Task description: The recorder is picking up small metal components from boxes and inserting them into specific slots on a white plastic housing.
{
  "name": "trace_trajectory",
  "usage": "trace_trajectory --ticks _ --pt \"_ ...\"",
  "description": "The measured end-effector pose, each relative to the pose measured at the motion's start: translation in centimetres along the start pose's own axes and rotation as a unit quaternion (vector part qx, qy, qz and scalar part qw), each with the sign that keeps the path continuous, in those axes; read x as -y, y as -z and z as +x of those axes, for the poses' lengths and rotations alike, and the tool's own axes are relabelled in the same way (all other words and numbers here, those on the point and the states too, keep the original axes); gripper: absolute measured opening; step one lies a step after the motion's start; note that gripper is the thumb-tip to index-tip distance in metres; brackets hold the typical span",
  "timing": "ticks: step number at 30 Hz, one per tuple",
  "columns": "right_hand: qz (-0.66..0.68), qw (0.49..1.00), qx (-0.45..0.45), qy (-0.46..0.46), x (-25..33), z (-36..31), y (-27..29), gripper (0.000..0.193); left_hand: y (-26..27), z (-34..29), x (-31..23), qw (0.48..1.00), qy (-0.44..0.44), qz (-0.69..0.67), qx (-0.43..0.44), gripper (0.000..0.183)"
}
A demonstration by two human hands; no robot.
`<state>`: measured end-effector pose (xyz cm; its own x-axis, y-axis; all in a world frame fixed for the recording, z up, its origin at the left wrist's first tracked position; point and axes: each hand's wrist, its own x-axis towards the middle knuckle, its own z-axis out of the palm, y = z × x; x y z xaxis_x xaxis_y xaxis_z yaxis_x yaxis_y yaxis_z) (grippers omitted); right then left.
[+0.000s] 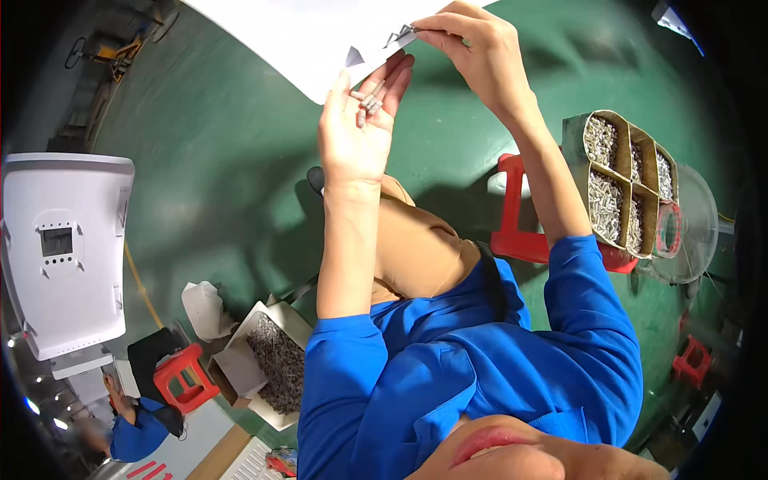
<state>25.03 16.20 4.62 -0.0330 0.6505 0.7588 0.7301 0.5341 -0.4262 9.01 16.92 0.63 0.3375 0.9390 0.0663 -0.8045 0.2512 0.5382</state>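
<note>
A large white panel (280,36) reaches into the top of the view, its near edge in front of me. My left hand (352,148) is palm up under that edge, with several small metal cylindrical pieces (370,104) lying in the cupped palm and fingers. Its thumb is against the panel's corner. At the panel's edge my right hand (484,60) pinches a small bent metal clip (406,30) between thumb and fingers. Part of the clip is hidden by the fingertips. A pointed grey tab (354,57) stands on the edge nearer the left thumb.
To the right, a divided box (574,134) of small metal parts sits on a red stool (510,204), beside a clear round tub (704,220). At left are a box (232,364) of dark metal pieces, another red stool (180,368), a white moulded panel (96,248) and a person in blue (138,432).
</note>
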Motion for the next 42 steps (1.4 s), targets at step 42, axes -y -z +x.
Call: trace_trajectory --ticks 42 --pt "-0.106 0.978 0.123 0.129 3.4 -3.4 2.4 0.024 -0.8 -1.8 2.8 0.995 -0.001 -0.042 0.086 0.036"
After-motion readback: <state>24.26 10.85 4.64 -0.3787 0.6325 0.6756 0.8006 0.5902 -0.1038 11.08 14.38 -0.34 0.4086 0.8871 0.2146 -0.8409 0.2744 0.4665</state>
